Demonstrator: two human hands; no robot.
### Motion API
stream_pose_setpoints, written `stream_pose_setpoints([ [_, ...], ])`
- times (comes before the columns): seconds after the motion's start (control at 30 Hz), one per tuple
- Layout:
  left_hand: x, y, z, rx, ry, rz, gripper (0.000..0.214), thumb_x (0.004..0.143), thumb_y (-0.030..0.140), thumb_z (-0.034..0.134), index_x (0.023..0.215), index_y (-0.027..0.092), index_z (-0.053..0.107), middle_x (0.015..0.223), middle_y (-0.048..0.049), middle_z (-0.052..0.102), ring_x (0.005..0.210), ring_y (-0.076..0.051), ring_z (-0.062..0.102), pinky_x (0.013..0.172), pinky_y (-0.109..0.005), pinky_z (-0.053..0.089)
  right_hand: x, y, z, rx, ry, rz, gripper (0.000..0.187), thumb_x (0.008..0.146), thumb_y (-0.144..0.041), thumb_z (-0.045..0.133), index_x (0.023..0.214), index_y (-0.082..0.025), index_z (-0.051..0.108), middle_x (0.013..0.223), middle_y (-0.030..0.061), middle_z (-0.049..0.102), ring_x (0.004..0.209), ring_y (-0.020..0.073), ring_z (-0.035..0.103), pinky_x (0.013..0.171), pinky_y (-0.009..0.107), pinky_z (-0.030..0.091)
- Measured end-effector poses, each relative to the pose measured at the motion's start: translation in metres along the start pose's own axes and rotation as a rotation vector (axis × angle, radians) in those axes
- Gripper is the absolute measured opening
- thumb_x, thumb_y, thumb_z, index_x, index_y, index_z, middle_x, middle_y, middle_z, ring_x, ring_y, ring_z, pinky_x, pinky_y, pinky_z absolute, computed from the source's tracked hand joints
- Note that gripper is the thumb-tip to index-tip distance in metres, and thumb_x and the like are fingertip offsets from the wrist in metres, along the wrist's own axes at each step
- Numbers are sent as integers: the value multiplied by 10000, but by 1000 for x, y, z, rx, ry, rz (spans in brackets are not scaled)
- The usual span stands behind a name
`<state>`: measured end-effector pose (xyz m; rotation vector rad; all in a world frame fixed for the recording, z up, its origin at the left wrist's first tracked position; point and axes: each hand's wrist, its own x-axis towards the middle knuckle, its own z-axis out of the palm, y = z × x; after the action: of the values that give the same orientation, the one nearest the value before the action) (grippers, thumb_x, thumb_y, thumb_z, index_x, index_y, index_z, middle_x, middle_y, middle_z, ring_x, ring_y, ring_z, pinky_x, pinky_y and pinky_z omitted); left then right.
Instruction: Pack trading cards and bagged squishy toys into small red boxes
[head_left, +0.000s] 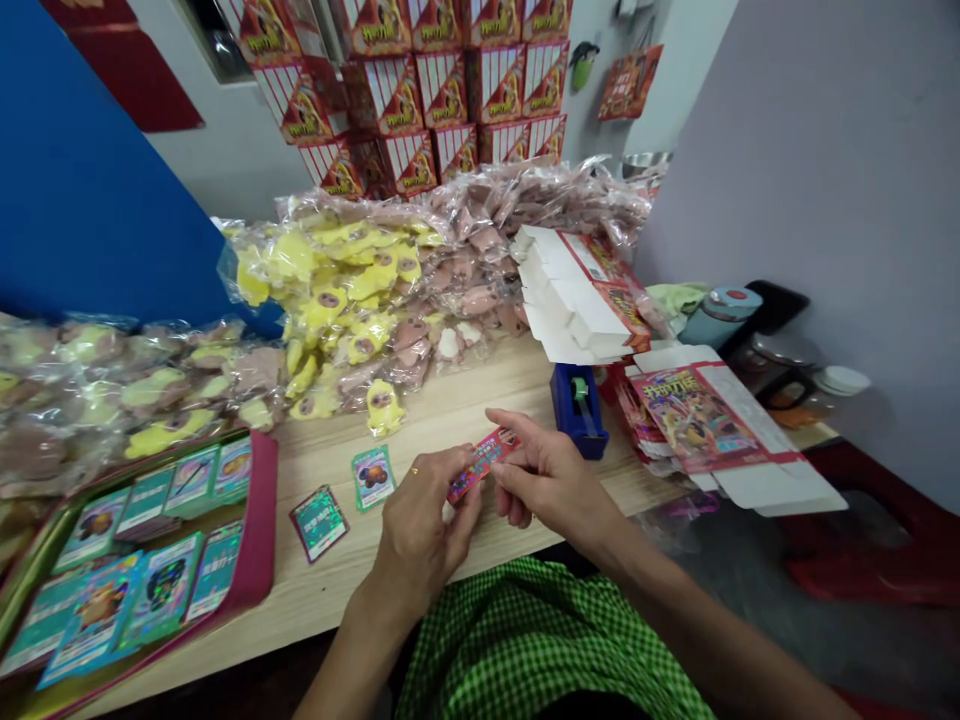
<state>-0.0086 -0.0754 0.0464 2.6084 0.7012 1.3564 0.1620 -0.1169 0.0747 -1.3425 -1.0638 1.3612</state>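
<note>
A small red shiny printed packet (pixel 484 464) is held above the table edge between both hands. My left hand (pixel 420 515) grips its left end, with fingers on top and the thumb below. At its right end, my right hand (pixel 551 475) pinches it, the index finger stretched out above. Whether it is a flat pack or a thin box I cannot tell. Left of my hands, a green-bordered card (pixel 373 477) and a glittery teal card (pixel 320 524) lie flat on the wooden table (pixel 300 610).
A pink-rimmed tray (pixel 262 510) of card stacks stands at left. Bagged yellow figures (pixel 330 290) and brown ones pile up behind. A blue tape dispenser (pixel 579 412), an unfolded white carton (pixel 577 300) and printed boxes (pixel 697 415) sit at right. Red boxes (pixel 442 90) are stacked at the back.
</note>
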Motion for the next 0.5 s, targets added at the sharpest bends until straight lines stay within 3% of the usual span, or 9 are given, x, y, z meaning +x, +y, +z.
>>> stream_pose_setpoints([
  [0.1, 3, -3, -2, -21, -94, 46, 350, 948, 54, 583, 1274, 183, 592, 1078, -100, 679, 955, -188, 662, 797, -297, 581, 0, -1, 0, 6, -6, 63, 838, 813, -124, 511, 1608, -90, 251, 512, -78, 612, 386, 113, 511, 395, 199, 429],
  [0.2, 7, -5, -5, -54, -165, 23, 345, 965, 68, 560, 1285, 184, 613, 1059, -99, 632, 931, -186, 617, 759, -295, 560, -1, 1, -1, 58, -14, 30, 891, 817, -144, 525, 1627, -94, 157, 532, -79, 615, 412, 115, 517, 421, 206, 435],
  [0.37, 22, -3, -11, -244, -279, -187, 253, 960, 151, 592, 1206, 177, 646, 1083, -84, 616, 992, -185, 612, 835, -319, 530, 0, 13, 8, 182, 42, -117, 946, 820, -235, 584, 1617, -63, 104, 566, -84, 599, 473, 111, 518, 484, 218, 439],
  [0.5, 43, -7, -14, -329, -359, -377, 60, 944, 237, 651, 941, 182, 676, 928, -29, 648, 857, -162, 615, 784, -300, 488, 4, 23, 13, 193, 100, -140, 960, 828, -289, 603, 1618, -76, 101, 579, -60, 629, 489, 137, 561, 488, 236, 459],
])
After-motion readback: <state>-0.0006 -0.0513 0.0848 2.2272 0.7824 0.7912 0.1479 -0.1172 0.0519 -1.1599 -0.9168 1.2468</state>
